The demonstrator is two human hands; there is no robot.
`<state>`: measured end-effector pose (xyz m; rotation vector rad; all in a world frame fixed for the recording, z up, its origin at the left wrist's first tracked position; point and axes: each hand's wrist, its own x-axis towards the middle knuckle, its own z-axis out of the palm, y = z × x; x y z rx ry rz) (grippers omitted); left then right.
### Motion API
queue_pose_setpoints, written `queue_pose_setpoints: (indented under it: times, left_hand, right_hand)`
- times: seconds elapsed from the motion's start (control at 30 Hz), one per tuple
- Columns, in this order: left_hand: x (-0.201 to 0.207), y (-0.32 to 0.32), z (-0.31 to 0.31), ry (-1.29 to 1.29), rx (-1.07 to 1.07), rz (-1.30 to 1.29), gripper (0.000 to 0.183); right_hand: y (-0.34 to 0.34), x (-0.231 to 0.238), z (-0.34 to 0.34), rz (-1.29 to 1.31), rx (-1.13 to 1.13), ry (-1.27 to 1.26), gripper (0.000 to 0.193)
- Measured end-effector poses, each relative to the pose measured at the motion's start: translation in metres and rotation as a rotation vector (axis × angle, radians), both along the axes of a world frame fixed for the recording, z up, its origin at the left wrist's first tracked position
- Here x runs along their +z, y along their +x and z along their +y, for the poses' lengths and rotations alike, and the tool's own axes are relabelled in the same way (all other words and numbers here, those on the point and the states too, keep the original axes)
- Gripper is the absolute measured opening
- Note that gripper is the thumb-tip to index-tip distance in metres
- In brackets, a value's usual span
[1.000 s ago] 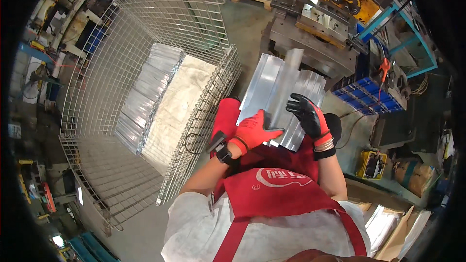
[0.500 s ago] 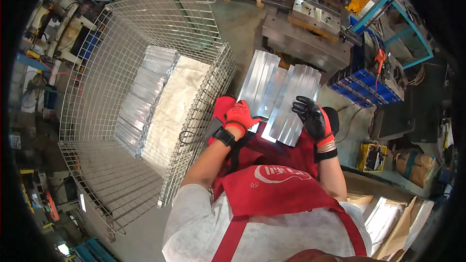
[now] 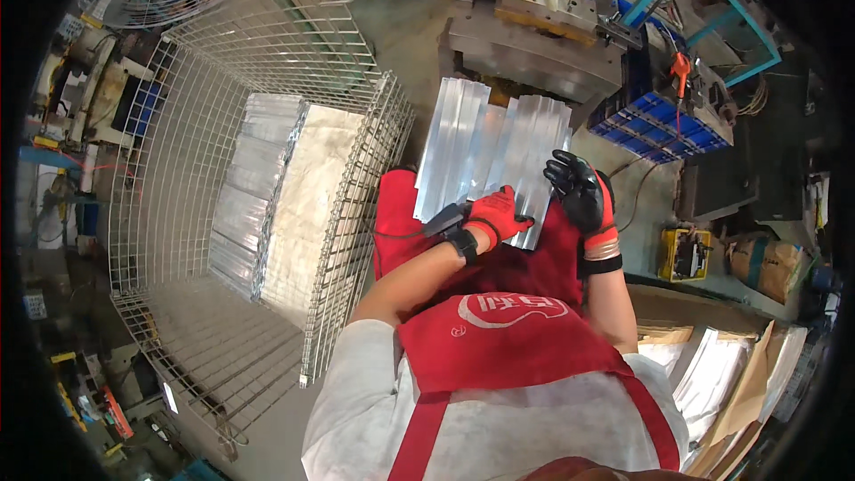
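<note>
Two ribbed silver metal panels, a left one (image 3: 451, 142) and a right one (image 3: 532, 147), lie side by side in front of me, their near ends over my red apron. My left hand (image 3: 497, 216), in a red glove with dark fingertips, is closed at the near end of the right panel. Its fingertips are partly hidden there. My right hand (image 3: 583, 196), gloved in red with a black palm, is beside that panel's right edge. Its fingers are slightly bent and apart, and it holds nothing.
At left stands a wire mesh cage (image 3: 356, 205) with stacked ribbed panels (image 3: 254, 187) and a cream sheet (image 3: 316, 200) inside. Beyond the panels is a heavy metal machine (image 3: 534, 58). A blue crate (image 3: 659, 125) and a yellow basket (image 3: 685, 255) stand at right, with cardboard (image 3: 739, 392) behind.
My left hand has moved right, from the left panel's near end to the right panel's. The panels now sit closer together. My right hand stays beside the right edge, and the view has shifted slightly.
</note>
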<state>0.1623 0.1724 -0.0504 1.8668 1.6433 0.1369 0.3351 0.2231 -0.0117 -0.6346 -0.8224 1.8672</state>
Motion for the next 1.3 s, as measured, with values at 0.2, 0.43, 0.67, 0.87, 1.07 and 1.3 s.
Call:
queue_pose_setpoints:
  times: [0.2, 0.43, 0.67, 0.87, 1.07, 1.3]
  left_hand:
    - [-0.014, 0.001, 0.007, -0.027, 0.006, -0.033, 0.056]
    - [-0.02, -0.024, 0.006, -0.019, 0.053, -0.183, 0.056]
    - [-0.027, -0.039, 0.009, -0.483, 0.242, -0.978, 0.028]
    - [-0.004, -0.038, -0.004, -0.457, 0.283, -1.23, 0.035]
    - [0.066, -0.047, -0.01, -0.404, 0.14, -1.201, 0.048]
    - [0.048, -0.032, 0.026, 0.138, -0.084, -1.189, 0.044]
  right_hand:
    - [0.009, -0.007, -0.005, 0.021, -0.009, 0.014, 0.05]
    - [0.003, -0.004, -0.006, 0.044, 0.032, 0.086, 0.05]
    - [-0.003, -0.003, -0.007, -0.02, 0.032, 0.074, 0.051]
    - [0.002, -0.028, -0.003, -0.241, -0.064, 0.041, 0.055]
    - [-0.008, -0.017, 0.014, -0.56, 0.097, 0.386, 0.061]
    - [-0.036, 0.009, 0.085, -0.715, -0.302, 0.978, 0.056]
